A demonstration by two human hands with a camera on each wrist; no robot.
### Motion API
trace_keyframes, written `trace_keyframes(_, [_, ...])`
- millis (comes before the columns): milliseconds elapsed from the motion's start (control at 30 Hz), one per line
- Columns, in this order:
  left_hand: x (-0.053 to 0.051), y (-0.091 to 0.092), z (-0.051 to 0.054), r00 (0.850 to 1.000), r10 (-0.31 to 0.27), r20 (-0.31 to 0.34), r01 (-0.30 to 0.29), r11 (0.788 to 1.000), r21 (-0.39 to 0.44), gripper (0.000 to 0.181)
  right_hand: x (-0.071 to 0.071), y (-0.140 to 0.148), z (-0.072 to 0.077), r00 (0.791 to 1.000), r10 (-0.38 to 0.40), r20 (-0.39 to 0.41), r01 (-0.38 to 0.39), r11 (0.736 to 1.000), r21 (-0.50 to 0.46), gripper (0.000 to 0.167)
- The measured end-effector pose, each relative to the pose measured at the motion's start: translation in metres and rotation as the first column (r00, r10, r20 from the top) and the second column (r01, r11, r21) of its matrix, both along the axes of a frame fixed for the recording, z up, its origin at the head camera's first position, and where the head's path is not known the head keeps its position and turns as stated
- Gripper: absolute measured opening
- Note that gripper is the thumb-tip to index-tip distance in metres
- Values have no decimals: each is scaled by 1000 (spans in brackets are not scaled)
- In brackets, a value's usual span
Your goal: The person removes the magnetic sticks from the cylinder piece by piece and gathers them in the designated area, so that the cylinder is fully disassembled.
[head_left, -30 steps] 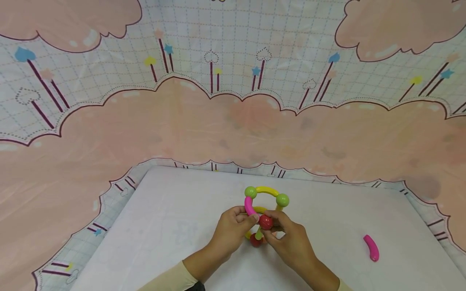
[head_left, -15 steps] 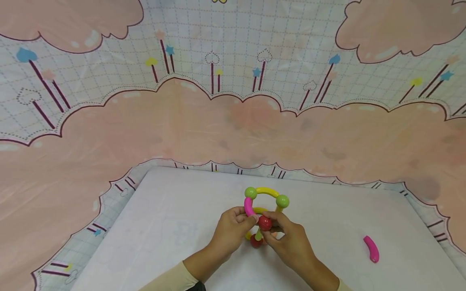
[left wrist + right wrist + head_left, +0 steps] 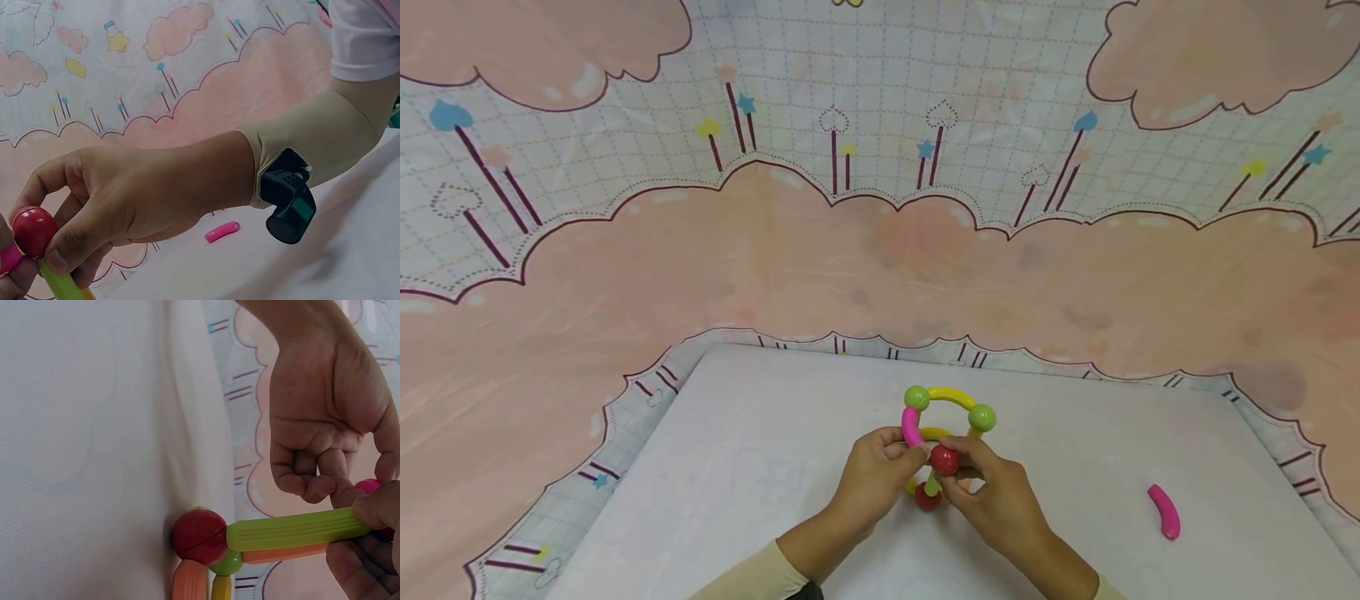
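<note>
A ball-and-rod building toy stands on the white table, with two green balls (image 3: 982, 417) joined by a curved yellow rod (image 3: 951, 395) at its top. My left hand (image 3: 871, 477) pinches the curved pink rod (image 3: 911, 425) on its near left side. Thumb and fingers of my right hand (image 3: 1006, 498) grip the upper red ball (image 3: 944, 460), right beside the pink rod's end. Below that ball a straight light-green rod (image 3: 294, 529) runs down to a lower red ball (image 3: 200, 536). My fingers hide the joint between pink rod and ball in the head view.
A loose curved pink rod (image 3: 1165, 512) lies on the white table (image 3: 730, 450) to the right of my right hand. A cloud-patterned cloth (image 3: 820, 267) hangs behind the table. Orange rods (image 3: 189, 579) form part of the toy's lower frame.
The upper red ball has shifted very slightly left and down between my hands. Both hands keep their hold, and the loose pink rod lies where it was.
</note>
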State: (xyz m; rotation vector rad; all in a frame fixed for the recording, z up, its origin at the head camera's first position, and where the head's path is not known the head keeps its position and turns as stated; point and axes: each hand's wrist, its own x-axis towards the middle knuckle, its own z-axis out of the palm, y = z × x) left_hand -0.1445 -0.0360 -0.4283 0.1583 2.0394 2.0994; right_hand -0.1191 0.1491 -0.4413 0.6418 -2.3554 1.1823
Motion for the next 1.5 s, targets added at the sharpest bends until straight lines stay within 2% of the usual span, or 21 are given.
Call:
trace_keyframes(233, [-4, -2, -4, 1000, 11, -21, -12, 999, -48, 44, -1, 0, 0, 1000, 9, -1, -9, 1000, 10, 57])
trace_keyframes(633, [-10, -10, -15, 991, -9, -135, -19, 979, -203, 34, -2, 2, -1, 1000, 11, -15, -11, 999, 33, 58])
trace_keyframes(867, [-13, -14, -19, 973, -9, -230, -67, 945, -321, 26, -2, 2, -1, 999, 27, -23, -26, 999, 32, 57])
trace_keyframes(933, [-15, -16, -20, 971, -8, -240, -76, 937, -341, 27, -2, 3, -2, 999, 32, -32, -31, 999, 30, 57])
trace_keyframes(1100, [-17, -17, -25, 973, -7, -233, -77, 933, -351, 28, -1, 2, -2, 999, 23, -34, -22, 999, 34, 59])
trace_keyframes(1233, [-20, -19, -29, 969, 1, -245, -94, 925, -367, 28, 0, 2, -1, 1000, 9, 2, -10, 999, 39, 57])
trace_keyframes(1433, [-24, -21, -32, 957, 3, -290, -129, 901, -414, 26, 2, 1, 0, 999, -5, 44, 3, 999, 42, 56])
trace_keyframes(1500, [-24, -22, -33, 950, 2, -311, -145, 887, -438, 25, 2, 1, 0, 999, -5, 45, 3, 999, 40, 57])
